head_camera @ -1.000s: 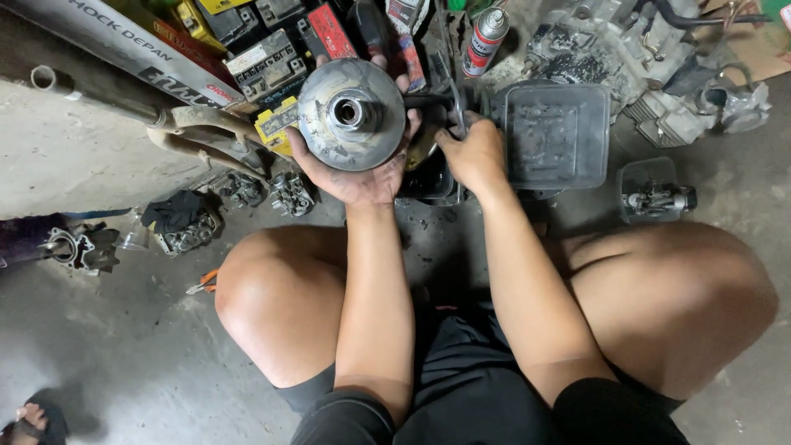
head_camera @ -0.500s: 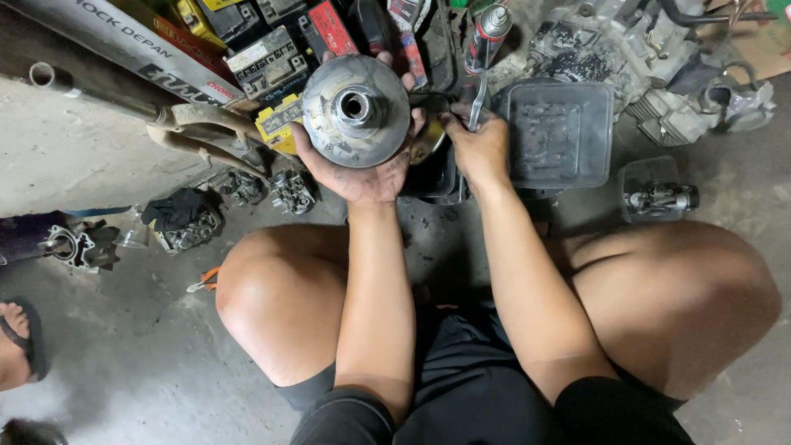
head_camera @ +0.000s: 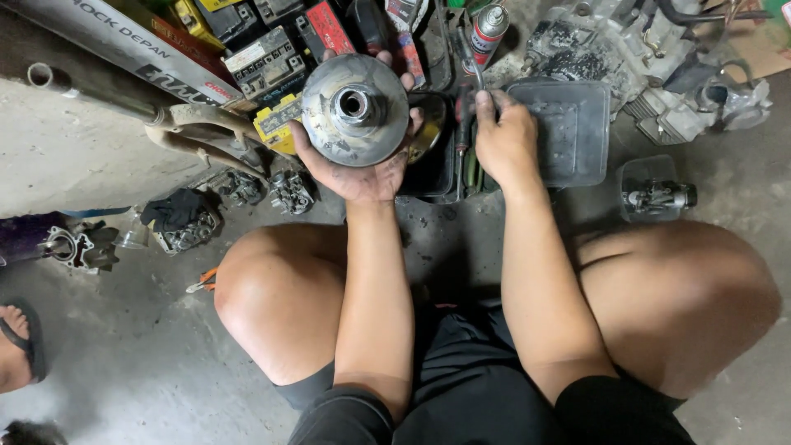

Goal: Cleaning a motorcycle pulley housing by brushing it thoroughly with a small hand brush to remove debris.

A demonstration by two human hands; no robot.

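Note:
My left hand [head_camera: 362,169] cups a round grey metal pulley disc [head_camera: 354,110] with a hollow hub at its centre, holding it up face-on above the floor. My right hand [head_camera: 504,140] rests to its right, fingers closed around a thin dark tool [head_camera: 464,124] that points down into a black tray of tools [head_camera: 445,169]. Both hands are smeared with grease. I am squatting, knees at either side.
A greasy clear plastic tub [head_camera: 568,132] lies right of my right hand, a spray can [head_camera: 488,29] behind it, an engine block [head_camera: 626,58] at the back right. Old batteries [head_camera: 264,62] and carburettor parts [head_camera: 284,189] sit on the left. Another person's sandalled foot [head_camera: 16,346] shows at far left.
My left hand has shifted the disc slightly left and up. My right hand has left the disc's edge and moved right to grip the thin tool over the tray.

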